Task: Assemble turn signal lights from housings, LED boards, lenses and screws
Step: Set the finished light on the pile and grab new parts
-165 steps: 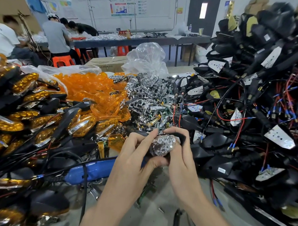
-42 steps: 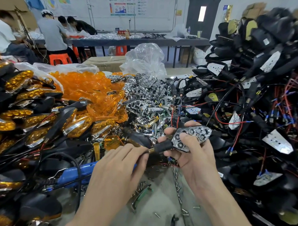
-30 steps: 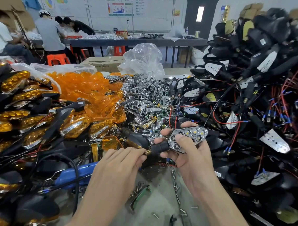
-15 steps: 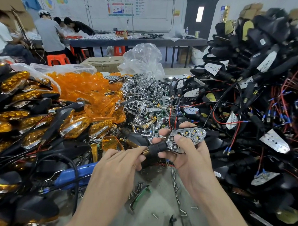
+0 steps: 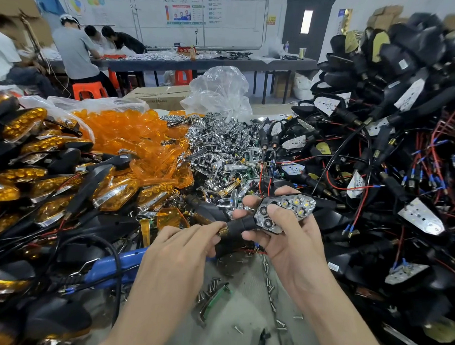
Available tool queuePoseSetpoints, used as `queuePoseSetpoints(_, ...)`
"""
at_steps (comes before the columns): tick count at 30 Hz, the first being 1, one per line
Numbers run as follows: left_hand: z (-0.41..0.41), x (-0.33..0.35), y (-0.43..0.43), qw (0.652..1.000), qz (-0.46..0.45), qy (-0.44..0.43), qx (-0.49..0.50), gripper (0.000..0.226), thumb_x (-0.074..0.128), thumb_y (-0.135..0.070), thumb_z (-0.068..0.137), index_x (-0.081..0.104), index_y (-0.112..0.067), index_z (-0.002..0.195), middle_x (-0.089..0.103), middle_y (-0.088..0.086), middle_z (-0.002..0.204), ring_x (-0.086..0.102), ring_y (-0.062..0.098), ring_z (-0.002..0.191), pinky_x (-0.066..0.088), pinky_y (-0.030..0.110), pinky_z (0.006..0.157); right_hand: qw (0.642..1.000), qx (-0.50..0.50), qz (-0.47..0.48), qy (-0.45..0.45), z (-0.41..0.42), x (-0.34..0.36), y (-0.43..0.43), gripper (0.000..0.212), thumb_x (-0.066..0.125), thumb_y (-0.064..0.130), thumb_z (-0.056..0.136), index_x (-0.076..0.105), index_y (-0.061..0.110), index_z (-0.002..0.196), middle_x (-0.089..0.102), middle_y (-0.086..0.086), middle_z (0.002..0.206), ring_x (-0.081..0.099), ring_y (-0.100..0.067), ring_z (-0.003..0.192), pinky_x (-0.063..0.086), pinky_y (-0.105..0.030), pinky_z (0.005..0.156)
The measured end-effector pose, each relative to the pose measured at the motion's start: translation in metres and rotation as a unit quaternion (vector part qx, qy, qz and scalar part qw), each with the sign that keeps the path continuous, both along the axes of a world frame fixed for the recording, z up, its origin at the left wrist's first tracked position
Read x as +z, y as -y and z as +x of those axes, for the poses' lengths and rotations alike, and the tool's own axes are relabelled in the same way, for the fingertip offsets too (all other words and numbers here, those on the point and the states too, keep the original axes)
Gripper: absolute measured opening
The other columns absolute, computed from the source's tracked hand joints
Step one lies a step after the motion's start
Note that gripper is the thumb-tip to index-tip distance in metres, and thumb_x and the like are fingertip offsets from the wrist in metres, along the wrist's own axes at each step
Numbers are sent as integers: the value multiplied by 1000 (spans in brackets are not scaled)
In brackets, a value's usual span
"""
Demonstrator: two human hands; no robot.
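With the chrome reflector (image 5: pixel 296 204) seated in the black housing (image 5: pixel 242 224) clasped in the right hand (image 5: pixel 292 244), thumb pressing its face, and the left hand (image 5: pixel 177 251) pinching the brass stem end (image 5: pixel 224 229), fitting a lens seemed next, calling for a reach to the amber lens pile (image 5: pixel 129 136) beyond the left hand.

clear plastic bag (image 5: pixel 219 91) | cardboard box (image 5: pixel 159 97) | orange stool (image 5: pixel 88 90) | dark door (image 5: pixel 307 24)
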State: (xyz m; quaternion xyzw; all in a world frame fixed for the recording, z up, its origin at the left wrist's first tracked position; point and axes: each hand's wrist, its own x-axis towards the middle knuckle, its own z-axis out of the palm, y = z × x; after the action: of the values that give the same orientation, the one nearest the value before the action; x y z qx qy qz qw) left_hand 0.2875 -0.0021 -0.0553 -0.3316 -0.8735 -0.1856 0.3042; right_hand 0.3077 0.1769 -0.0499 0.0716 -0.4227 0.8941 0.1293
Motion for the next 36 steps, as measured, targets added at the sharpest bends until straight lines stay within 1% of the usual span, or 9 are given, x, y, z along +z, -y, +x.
queuePoseSetpoints(6,1,1,0,1000,3,12,-2,40,81,12,69,74,-11,101,66,-12,71,42,9,76,36,23,65,1000,-2,1,-4,-1,-1,0,21,57,9,90,63,26,100,75,-21,101,75,-40,90,60,-31,60)
queuePoseSetpoints(12,2,2,-1,1000,1,22,2,45,88,9,60,75,-10,99,66,-12,72,42,11,78,36,22,66,1000,-2,8,-9,0,-1,0,20,56,9,90,55,21,106,75,-20,101,75,-38,89,60,-31,60)
queuePoseSetpoints(22,2,1,1,1000,1,26,13,41,87,11,62,74,-11,94,65,-12,72,42,11,78,35,20,67,1000,6,6,-10,-1,-1,0,22,57,10,91,50,17,111,76,-21,104,76,-38,92,61,-30,62)
queuePoseSetpoints(25,0,0,2,1000,-3,21,23,48,87,13,60,75,-10,100,66,-12,73,42,11,78,36,20,67,999,-18,39,1,-2,-3,0,21,57,12,92,50,16,111,77,-19,103,76,-37,92,60,-27,62)
queuePoseSetpoints(27,0,-1,2,1000,1,6,20,41,81,13,68,75,-9,102,68,-10,73,42,9,78,37,21,67,997,-33,62,13,-2,-3,0,22,58,13,92,49,15,112,77,-18,104,77,-35,93,59,-25,63)
queuePoseSetpoints(31,3,2,2,1000,18,-3,6,24,61,-10,86,75,-11,107,71,-9,78,50,8,76,38,23,67,996,-29,84,14,-1,-5,-1,14,54,8,102,49,11,114,77,-17,107,76,-35,97,59,-24,65)
queuePoseSetpoints(32,5,4,3,999,28,28,-1,27,54,-20,93,72,-15,113,71,-11,86,51,6,79,39,22,69,996,-24,81,15,-2,-5,0,14,55,9,102,50,10,114,77,-17,108,76,-35,98,60,-24,66)
queuePoseSetpoints(34,10,12,1,990,65,128,-16,34,41,-44,100,60,-34,127,63,-22,108,51,-1,93,40,20,77,997,-15,67,18,-2,-4,1,22,62,15,99,50,9,116,76,-17,112,76,-34,100,60,-26,68)
queuePoseSetpoints(36,10,21,-6,970,103,213,-47,35,33,-60,99,49,-53,129,52,-28,120,55,-2,107,45,23,85,998,-23,61,27,-3,-8,2,23,63,21,95,57,12,115,76,-17,114,75,-31,100,61,-31,70)
